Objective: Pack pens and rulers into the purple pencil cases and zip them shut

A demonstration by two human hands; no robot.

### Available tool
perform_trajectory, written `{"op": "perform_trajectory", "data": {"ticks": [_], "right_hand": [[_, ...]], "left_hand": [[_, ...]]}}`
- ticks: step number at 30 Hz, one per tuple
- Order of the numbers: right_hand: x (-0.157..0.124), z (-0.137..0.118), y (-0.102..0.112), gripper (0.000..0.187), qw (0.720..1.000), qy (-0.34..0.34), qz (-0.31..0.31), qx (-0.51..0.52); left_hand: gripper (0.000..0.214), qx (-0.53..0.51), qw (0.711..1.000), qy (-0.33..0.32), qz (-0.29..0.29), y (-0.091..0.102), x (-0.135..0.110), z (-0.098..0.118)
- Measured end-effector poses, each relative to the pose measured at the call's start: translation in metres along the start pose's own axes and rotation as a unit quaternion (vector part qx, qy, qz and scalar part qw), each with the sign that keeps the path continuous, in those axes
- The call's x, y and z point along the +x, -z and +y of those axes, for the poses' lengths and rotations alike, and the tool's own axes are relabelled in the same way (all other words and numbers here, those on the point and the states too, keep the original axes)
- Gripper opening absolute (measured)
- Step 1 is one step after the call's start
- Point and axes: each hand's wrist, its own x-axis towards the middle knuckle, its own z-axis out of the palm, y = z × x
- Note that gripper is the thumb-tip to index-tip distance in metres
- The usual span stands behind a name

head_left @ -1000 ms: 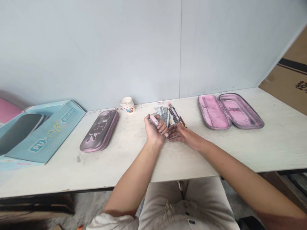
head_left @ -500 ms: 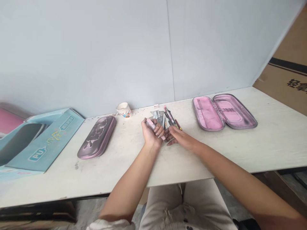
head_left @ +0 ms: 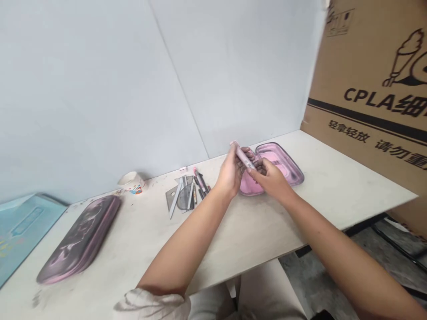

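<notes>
A slim pink stick-shaped item (head_left: 245,156) with small dark print near its lower end is held in both hands above the table; its exact kind is unclear. My left hand (head_left: 232,171) closes around its upper part, some fingers curled behind it. My right hand (head_left: 268,175) pinches the lower end between thumb and fingers. Behind and below the hands lies an open pink pencil case (head_left: 290,171), partly hidden by them. Left of my forearm are grey set squares and rulers (head_left: 182,195) beside several pens (head_left: 201,182).
A closed dark pencil case (head_left: 80,240) with pink edges lies at left. Near the wall stand a paper cup (head_left: 132,183) and a small pale block (head_left: 183,169). A light-blue box (head_left: 30,222) is far left, a large cardboard box (head_left: 370,115) at right.
Both hands have moved right with the pink item, from in front of the pens to in front of the open pencil case. My view has turned right.
</notes>
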Motion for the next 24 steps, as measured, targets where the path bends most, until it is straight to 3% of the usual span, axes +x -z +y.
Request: {"op": "perform_trajectory", "data": {"ticks": [2, 3, 5, 8, 10, 13, 18, 24], "right_hand": [[0.006, 0.012, 0.028, 0.028, 0.988, 0.012, 0.085, -0.131], [0.008, 0.019, 0.041, 0.028, 0.971, 0.013, 0.125, -0.204], [0.011, 0.033, 0.06, 0.029, 0.921, 0.009, 0.177, -0.348], [0.013, 0.052, 0.075, 0.029, 0.851, -0.001, 0.178, -0.494], [0.014, 0.059, 0.078, 0.029, 0.827, -0.002, 0.161, -0.539], [0.015, 0.064, 0.077, 0.031, 0.816, 0.012, 0.153, -0.557], [0.012, 0.067, 0.076, 0.039, 0.83, 0.032, 0.141, -0.539], [0.008, 0.077, 0.08, 0.038, 0.834, 0.042, 0.142, -0.531]], "left_hand": [[0.039, 0.185, 0.981, -0.037, -0.054, -0.015, 0.011, -0.014], [0.039, 0.285, 0.953, -0.064, -0.08, -0.02, 0.014, -0.021], [0.046, 0.463, 0.869, -0.108, -0.137, -0.024, 0.017, -0.035], [0.057, 0.623, 0.742, -0.102, -0.227, -0.022, 0.015, -0.052], [0.056, 0.666, 0.695, -0.071, -0.262, -0.02, 0.012, -0.061], [0.05, 0.692, 0.673, -0.063, -0.254, -0.021, 0.009, -0.074], [0.051, 0.712, 0.67, -0.086, -0.191, -0.027, 0.0, -0.09], [0.049, 0.705, 0.673, -0.157, -0.158, -0.022, -0.027, -0.078]]}}
